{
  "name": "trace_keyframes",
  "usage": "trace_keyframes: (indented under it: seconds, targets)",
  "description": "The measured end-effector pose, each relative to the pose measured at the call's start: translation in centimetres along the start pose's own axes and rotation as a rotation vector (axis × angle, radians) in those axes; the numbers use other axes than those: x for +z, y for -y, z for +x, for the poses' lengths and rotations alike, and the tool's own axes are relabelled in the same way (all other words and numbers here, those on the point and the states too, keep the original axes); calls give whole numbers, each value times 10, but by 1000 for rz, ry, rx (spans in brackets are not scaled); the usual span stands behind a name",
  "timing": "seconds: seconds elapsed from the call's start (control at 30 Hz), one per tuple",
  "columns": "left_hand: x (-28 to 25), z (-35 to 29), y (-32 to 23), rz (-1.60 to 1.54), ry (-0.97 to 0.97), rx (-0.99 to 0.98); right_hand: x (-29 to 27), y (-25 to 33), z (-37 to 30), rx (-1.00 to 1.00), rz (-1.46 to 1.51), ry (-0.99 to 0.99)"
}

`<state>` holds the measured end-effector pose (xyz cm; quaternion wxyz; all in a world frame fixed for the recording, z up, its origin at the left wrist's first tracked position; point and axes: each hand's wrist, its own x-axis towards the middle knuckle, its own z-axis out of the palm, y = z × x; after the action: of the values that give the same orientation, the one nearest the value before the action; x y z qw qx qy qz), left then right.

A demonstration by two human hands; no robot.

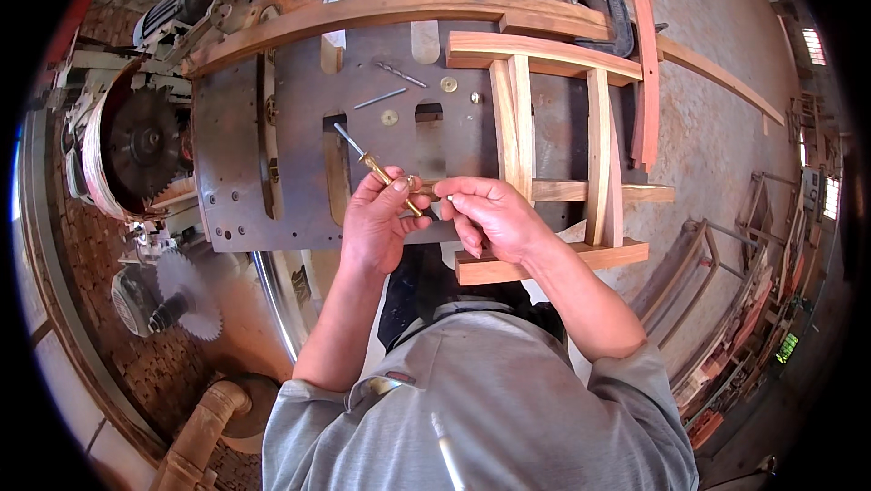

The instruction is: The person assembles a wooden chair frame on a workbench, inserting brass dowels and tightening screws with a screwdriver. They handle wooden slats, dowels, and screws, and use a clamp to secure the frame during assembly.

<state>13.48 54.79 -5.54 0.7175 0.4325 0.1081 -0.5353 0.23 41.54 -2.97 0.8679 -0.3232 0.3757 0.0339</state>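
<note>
Here the left hand [376, 223] has its grip pinching a slim screwdriver [376, 169] with a brass-coloured ferrule and steel shaft, above the dark, slotted metal worktop [299, 101]. The right hand [494, 214] pinches something tiny, hard to make out, beside a pale wooden chair frame [553, 128] of smooth slats; fingers hide the handle.

You are in a woodworking shop. In front of you lies a rusty steel machine counter [299, 119] with slots cut through it, and a toothed saw blade [143, 142] sits at its left beside a motor [181, 5]. A second blade [186, 296] hangs lower down. A wooden frame [553, 128] rests on the counter, a clamp [608, 10] gripping a curved rail [381, 14]. At the right edge, what look like stacked chair frames [726, 309] stand on the dusty floor [717, 137].
</note>
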Motion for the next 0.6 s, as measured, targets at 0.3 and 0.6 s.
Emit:
trace_keyframes:
  seconds: [0.3,0.6]
  targets:
    - [-4,-2,3,-19,1,9,4,-1,12,-94,-157,-25]
    - [-7,-3,5,52,36,7,9,-18,34,-538,-662,-101]
